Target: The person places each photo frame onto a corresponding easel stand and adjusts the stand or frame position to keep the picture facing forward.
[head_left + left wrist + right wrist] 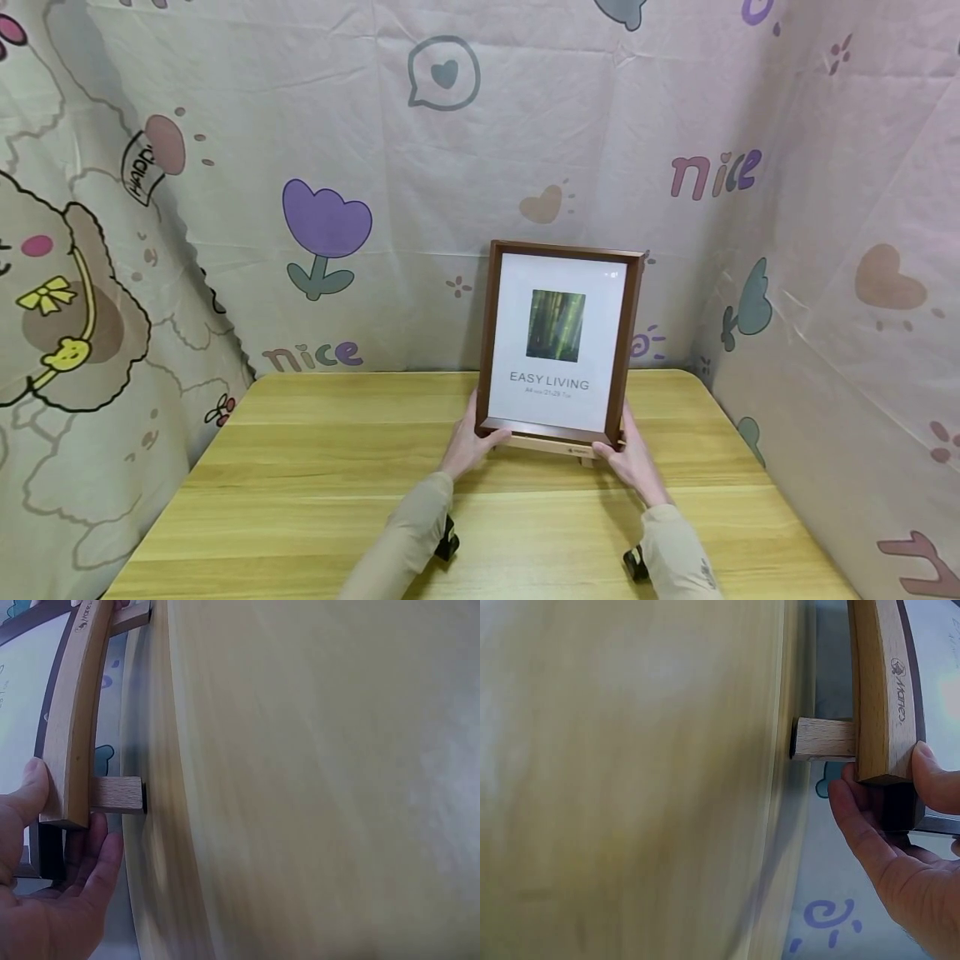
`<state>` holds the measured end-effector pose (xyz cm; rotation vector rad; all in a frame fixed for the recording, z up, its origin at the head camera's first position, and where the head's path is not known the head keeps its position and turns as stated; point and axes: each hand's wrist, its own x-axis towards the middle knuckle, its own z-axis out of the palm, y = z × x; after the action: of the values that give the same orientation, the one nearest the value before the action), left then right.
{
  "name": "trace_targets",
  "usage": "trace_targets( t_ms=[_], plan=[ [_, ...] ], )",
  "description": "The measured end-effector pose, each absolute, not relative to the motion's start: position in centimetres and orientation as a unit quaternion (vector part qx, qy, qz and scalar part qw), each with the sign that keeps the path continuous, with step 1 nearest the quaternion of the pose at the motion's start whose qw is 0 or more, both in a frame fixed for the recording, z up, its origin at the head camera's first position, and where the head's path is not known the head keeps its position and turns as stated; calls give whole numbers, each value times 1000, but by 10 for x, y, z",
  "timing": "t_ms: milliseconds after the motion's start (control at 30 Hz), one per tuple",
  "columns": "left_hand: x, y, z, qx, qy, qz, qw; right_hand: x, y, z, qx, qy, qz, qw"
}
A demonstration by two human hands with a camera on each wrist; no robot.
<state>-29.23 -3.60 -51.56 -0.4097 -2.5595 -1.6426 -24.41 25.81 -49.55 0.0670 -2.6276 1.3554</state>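
A brown picture frame (555, 333) with a small forest picture and the words "EASY LIVING" leans back upright on a light wooden easel (551, 446) on the table. Its lower edge sits along the easel's ledge, which shows close up in the right wrist view with printed lettering. My left hand (465, 442) grips the frame's lower left corner, thumb in front and fingers behind. At the lower right corner my right hand (633, 458) holds it likewise. Short easel legs (120, 793) stick out below the ledge. The easel's back is hidden by the frame.
The light wood-grain table (337, 433) reaches back to a patterned cloth (435, 167) that hangs behind it and along both sides. A dark wrist strap piece shows under each beige sleeve (408, 533).
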Motion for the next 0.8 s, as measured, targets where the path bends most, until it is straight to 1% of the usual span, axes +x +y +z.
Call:
trace_targets(
  t_ms=[233, 567, 800],
  plan=[
    [-290, -41, -514, -122, -836, -534, 30, -246, 253, -495, 15, -883, 462, 81],
    [-288, -48, -514, -113, -836, -535, 35, -250, 246, -495, 19, -880, 468, 82],
    [-288, -53, -515, -114, -837, -532, 53, -252, 242, -495, 18, -884, 460, 79]
  ],
)
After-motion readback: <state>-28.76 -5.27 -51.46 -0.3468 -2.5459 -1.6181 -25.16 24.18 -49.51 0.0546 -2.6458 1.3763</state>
